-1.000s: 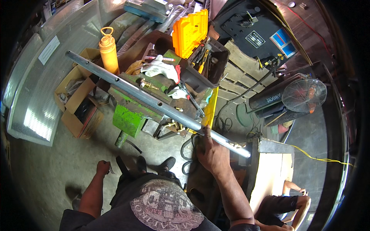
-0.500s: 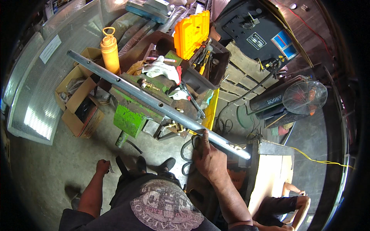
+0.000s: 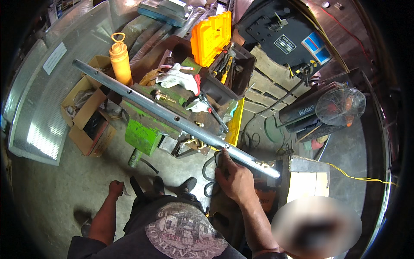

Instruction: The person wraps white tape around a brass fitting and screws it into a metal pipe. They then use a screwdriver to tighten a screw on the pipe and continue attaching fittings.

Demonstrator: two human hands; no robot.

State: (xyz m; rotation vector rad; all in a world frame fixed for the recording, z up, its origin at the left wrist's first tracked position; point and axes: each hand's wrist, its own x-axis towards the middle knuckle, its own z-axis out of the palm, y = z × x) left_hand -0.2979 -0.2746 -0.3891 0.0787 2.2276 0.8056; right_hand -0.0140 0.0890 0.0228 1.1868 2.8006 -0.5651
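Note:
A long round metal pipe with several holes along it lies slantwise across a green bench vise. The index finger of my right hand is stretched out, its tip against the underside of the pipe beside a hole. The thumb stands apart and the other fingers are curled in, with nothing visible in them. Low at my left side, my left hand is closed around a small pale thing too small to name. Brass fittings lie on the vise, and more brass pieces sit at the pipe's right end.
Beyond the vise are white gloves, pliers, a yellow bottle and a black toolbox with an orange lid. Cardboard boxes stand left. At right are a fan, dark cylinders and a blurred patch over a seated person.
My right index finger has shifted slightly left and down along the pipe, uncovering a hole. The view has shifted a little. My left hand stays closed at my side.

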